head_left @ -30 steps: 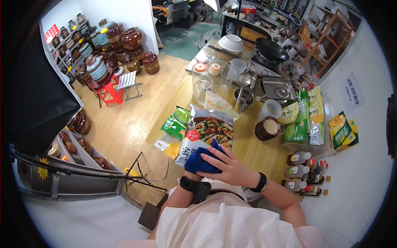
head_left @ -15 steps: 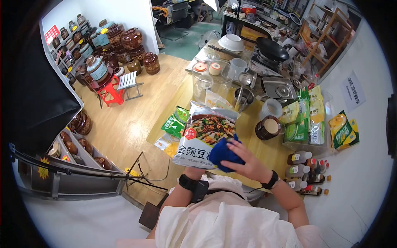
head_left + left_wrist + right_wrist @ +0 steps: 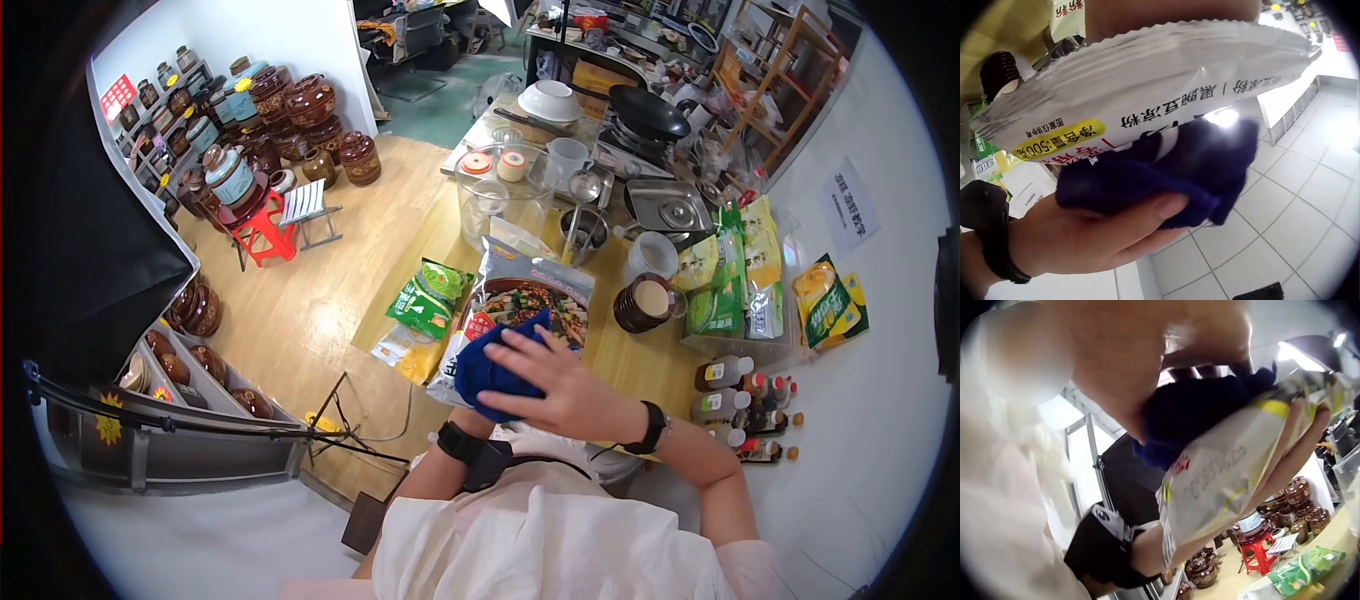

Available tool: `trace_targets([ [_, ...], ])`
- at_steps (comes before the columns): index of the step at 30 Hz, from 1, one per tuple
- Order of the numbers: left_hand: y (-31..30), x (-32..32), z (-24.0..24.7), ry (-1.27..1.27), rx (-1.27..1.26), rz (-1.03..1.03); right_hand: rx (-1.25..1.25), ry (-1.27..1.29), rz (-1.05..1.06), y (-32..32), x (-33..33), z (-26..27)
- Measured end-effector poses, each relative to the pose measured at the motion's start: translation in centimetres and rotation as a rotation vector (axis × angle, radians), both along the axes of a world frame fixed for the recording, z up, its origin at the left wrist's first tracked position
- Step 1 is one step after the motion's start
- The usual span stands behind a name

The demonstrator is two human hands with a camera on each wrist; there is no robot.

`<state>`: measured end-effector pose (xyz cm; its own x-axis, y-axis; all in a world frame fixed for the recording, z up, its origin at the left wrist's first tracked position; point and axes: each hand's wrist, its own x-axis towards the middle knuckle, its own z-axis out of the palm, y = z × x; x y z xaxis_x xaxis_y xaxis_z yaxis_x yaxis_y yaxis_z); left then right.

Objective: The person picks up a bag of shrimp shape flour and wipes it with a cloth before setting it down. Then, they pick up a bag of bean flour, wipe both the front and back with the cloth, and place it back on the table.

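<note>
Right hand (image 3: pixel 565 390), fingers spread, grips blue cloth (image 3: pixel 490 365) against front of silver printed bag (image 3: pixel 535 285). Left hand (image 3: pixel 1291 453) open behind bag, straight fingers supporting its back. Bag tilted above worktop (image 3: pixel 615 375), between both hands. Green packet (image 3: pixel 430 300) and yellow-white packet (image 3: pixel 408 352) lie left of right hand, beside bag. Brown ribbed jar (image 3: pixel 640 305) stands ahead and right of right hand; clear container (image 3: pixel 480 215) beyond bag.
</note>
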<state>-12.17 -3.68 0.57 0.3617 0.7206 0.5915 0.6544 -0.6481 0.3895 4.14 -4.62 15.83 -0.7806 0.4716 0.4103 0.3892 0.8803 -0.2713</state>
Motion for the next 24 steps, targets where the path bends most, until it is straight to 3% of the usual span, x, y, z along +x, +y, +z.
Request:
trace_targets([
  [6, 1.1, 0.0, -4.4, 0.005, -0.244, -0.015, 0.149, -0.107, 0.021, 0.2, -1.7, -0.7],
  [11, 0.8, 0.2, -3.9, 0.334, -0.086, 0.166, 0.134, -0.108, 0.024, 1.5, -1.8, 0.0],
  [13, 0.8, 0.7, -1.9, 0.546, -0.028, 0.305, 0.124, -0.105, 0.007, 1.9, -2.0, 0.4],
  [15, -0.2, 1.0, 5.7, 1.030, -0.060, 0.533, 0.142, -0.115, -0.013, 2.3, -2.0, 0.7],
  [17, 0.3, 1.3, 8.2, 1.113, -0.080, 0.573, 0.134, -0.109, -0.026, 2.9, -1.9, 1.0],
  [18, 0.6, 1.1, 8.2, 0.819, -0.145, 0.505, 0.117, -0.084, -0.043, 3.3, -1.8, 1.0],
  [21, 2.5, 0.9, 5.1, -0.374, -0.466, -0.057, 0.102, -0.089, -0.092, 4.3, -1.6, 1.4],
  [22, 2.3, 0.8, 4.7, -0.594, -0.545, -0.159, 0.089, -0.078, -0.110, 4.6, -1.5, 1.3],
  [24, 1.9, 0.6, 4.4, -0.790, -0.636, -0.256, 0.064, -0.058, -0.146, 5.1, -1.3, 1.1],
])
